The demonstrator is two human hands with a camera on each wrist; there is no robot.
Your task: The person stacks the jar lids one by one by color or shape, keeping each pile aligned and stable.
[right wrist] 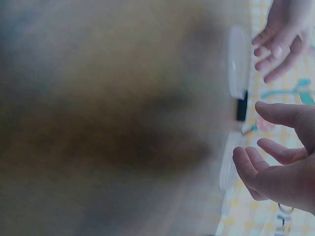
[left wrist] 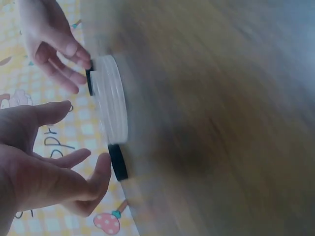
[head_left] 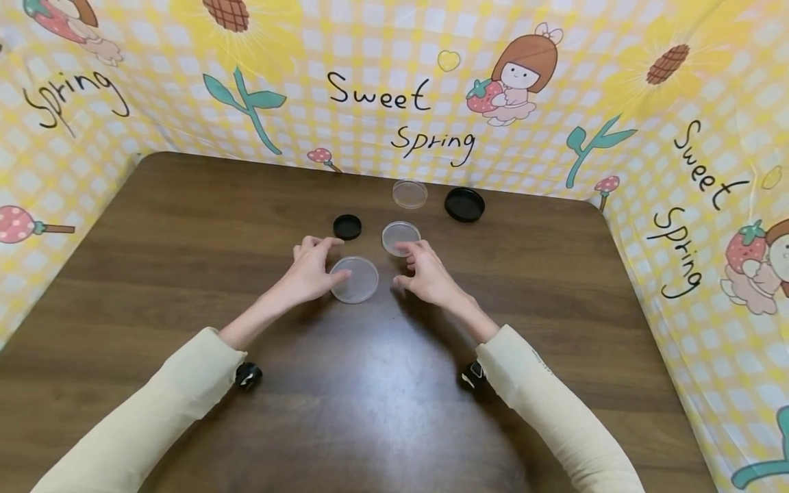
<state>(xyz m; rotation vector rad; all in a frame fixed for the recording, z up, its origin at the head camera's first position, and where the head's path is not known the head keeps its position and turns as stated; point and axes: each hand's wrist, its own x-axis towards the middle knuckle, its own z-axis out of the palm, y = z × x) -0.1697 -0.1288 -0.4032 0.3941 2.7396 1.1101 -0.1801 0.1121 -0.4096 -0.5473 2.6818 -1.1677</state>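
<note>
- The left hand [head_left: 313,269] hovers at the large clear dish [head_left: 359,284], fingers loosely spread and holding nothing, thumb over its left side in the head view.
- The right hand [head_left: 429,275] has its fingers parted, gripping nothing, near the middle clear dish [head_left: 398,234].
- Both dishes lie on the wooden desk [head_left: 394,383].
- Behind the left hand sits a small black dish [head_left: 347,227].
- Farther back, a third clear dish [head_left: 409,194] lies left of a larger black dish [head_left: 465,205].
</note>
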